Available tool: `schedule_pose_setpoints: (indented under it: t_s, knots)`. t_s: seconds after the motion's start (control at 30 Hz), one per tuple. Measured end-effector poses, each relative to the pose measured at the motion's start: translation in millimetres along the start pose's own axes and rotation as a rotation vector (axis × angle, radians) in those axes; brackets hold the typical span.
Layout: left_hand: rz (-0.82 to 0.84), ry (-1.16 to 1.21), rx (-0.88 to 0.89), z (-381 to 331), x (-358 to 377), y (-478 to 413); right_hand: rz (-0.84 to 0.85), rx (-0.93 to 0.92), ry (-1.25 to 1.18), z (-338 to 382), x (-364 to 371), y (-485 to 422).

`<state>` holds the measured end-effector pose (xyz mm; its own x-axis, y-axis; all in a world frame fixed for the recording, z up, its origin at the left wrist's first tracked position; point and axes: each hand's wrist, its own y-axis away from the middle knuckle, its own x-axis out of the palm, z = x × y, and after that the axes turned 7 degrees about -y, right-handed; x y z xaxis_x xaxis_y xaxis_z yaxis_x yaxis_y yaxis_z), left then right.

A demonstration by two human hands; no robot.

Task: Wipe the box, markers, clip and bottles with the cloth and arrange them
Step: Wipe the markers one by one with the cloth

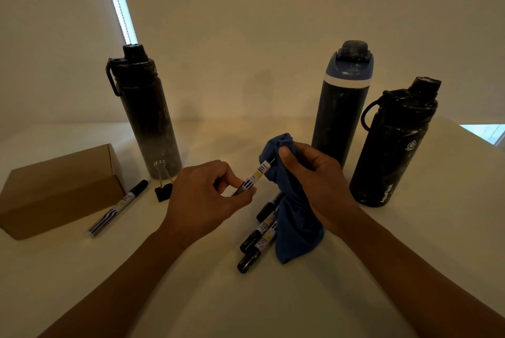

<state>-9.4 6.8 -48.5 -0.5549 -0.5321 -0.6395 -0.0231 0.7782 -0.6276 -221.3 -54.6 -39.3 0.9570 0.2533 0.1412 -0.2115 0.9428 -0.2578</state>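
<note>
Pinching a marker (255, 177) by its lower end, the left hand (207, 198) has thumb and fingers curled tight on the barrel, tilting it up and to the right above the table (191, 296). The marker's upper end goes into a blue cloth (296, 223), and the right hand (317, 173) grips that cloth round it, thumb pressed on top, fingers curled behind the fabric. The rest of the cloth hangs down and bunches on the table. Partly under it, three more markers (255, 239) lie side by side, caps toward the camera, far ends hidden by the fabric. On the left, a brown cardboard box (57, 192) sits closed, with a single marker (117, 209) lying just beside its near right edge. A black binder clip (163, 190) stands next to that, in front of the tall black bottle (149, 124), wire handles up against the bottle's base. On the right, two bottles upright and close together: a dark bottle with a blue lid (341, 108) behind the right hand, and a stout black bottle (390, 154) with a loop handle beside it. All three bottles show pale smudges.
</note>
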Motion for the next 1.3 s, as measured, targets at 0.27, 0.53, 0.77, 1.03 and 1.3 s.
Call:
schedule_pose_setpoints:
  t_s: [0.27, 0.53, 0.77, 1.03, 1.3]
  knots:
    - [0.241, 0.301, -0.205, -10, -5, 0, -0.019, -0.103, 0.080, 0, -2, 0]
    - [0.358, 0.322, -0.246, -11, -10, -2, 0.080, -0.108, 0.080, 0, -2, 1]
    - [0.329, 0.328, -0.248, -14, -9, -3, 0.003, -0.121, 0.100, 3, -4, 0]
    - [0.188, 0.193, -0.200, -8, -4, 1, -0.075, -0.108, 0.095, 4, 2, 0]
    - [0.096, 0.119, -0.204, -4, 0, 1, 0.038, 0.000, 0.088, 1, 10, 5]
